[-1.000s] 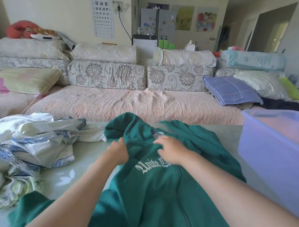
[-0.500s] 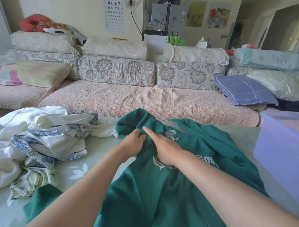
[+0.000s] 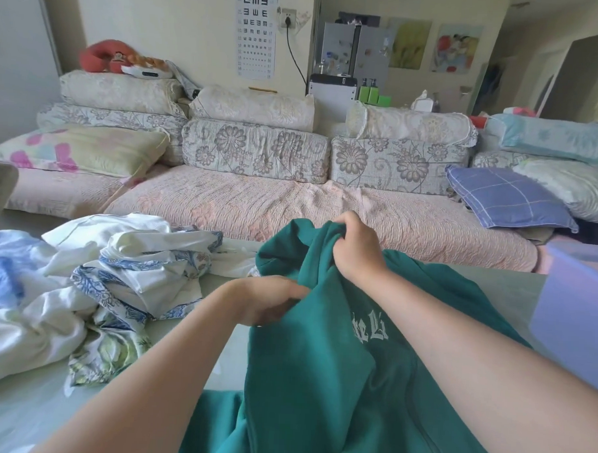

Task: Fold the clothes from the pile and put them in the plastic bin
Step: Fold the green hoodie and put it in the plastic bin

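Head view: left hand [image 3: 267, 302] and right hand [image 3: 356, 251] both grasp green hoodie [image 3: 318, 381]; best spread flat before folding

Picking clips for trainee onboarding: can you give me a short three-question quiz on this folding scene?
1. True or false: the green zip hoodie already lies in the lavender plastic bin.
2. Which hand grips the hoodie higher? A) left hand B) right hand C) both level
3. Fill in: the unfolded clothes pile lies on the person's ____ side of the hoodie.
Key: 1 false; it lies on the table, held by both hands. 2 B; the left hand holds the edge lower. 3 left.
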Available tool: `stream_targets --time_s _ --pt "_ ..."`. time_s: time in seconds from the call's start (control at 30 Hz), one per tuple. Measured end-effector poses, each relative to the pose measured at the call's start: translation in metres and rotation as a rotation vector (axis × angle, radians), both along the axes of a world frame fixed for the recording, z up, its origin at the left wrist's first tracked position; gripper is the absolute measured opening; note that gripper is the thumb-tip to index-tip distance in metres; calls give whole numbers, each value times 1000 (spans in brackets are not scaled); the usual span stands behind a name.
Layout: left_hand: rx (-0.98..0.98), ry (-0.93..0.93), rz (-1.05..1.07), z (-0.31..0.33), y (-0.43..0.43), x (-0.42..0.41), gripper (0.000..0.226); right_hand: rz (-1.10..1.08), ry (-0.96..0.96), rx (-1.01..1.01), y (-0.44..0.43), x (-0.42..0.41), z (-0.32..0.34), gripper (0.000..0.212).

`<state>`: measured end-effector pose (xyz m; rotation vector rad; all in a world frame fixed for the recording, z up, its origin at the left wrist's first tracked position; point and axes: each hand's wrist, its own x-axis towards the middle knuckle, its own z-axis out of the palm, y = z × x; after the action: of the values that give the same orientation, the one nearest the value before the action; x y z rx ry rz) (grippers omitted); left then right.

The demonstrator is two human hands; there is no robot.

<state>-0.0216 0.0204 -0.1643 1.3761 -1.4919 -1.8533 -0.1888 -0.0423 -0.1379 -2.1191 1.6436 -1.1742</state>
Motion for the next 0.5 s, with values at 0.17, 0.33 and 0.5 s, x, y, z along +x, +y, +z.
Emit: stream_targets --time_s 0.17,0.33,0.5 --pt "-680 -774 424 21 -18 5 22 -51 60 -87 6 -33 -9 11" --pt "-1088 -967 409 33 -17 -7 23 -182 471 232 24 -63 -32 13" --pt "-1070 -1000 177 9 -12 -13 30 172 560 90 45 -36 -31 75"
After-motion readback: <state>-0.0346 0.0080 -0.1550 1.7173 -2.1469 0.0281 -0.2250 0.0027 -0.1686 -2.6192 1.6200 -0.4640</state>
